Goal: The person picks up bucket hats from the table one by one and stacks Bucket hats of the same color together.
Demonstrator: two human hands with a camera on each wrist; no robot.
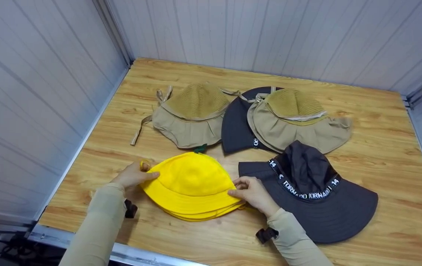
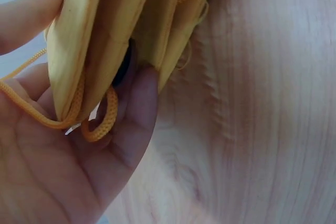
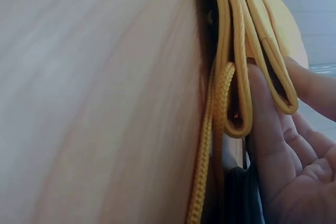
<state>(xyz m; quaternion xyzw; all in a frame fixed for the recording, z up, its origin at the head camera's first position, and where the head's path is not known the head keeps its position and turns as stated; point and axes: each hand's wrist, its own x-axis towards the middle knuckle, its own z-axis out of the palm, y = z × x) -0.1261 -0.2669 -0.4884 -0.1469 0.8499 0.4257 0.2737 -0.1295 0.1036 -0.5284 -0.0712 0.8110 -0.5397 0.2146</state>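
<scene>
Two yellow bucket hats [image 1: 192,175] lie flattened one over the other at the front of the table, a green leaf tab [image 1: 200,149] at the crown. My left hand [image 1: 134,175] grips their left end, thumb on top. In the left wrist view its fingers reach under the layered brims [image 2: 113,40], beside a looped yellow cord [image 2: 107,116]. At the right end my right hand [image 1: 253,193] pinches the upper hat's brim [image 3: 270,61]. One finger [image 3: 265,114] slips between the upper and lower brims in the right wrist view, where another cord [image 3: 202,166] hangs.
A dark wide-brimmed hat [image 1: 338,212] with a lettered band lies right of the yellow hats. Behind are a tan hat with ties [image 1: 196,127], and another tan hat [image 1: 299,136] overlapping a second dark hat [image 1: 235,123]. Panel walls [image 1: 255,37] enclose the wooden table [image 1: 388,147].
</scene>
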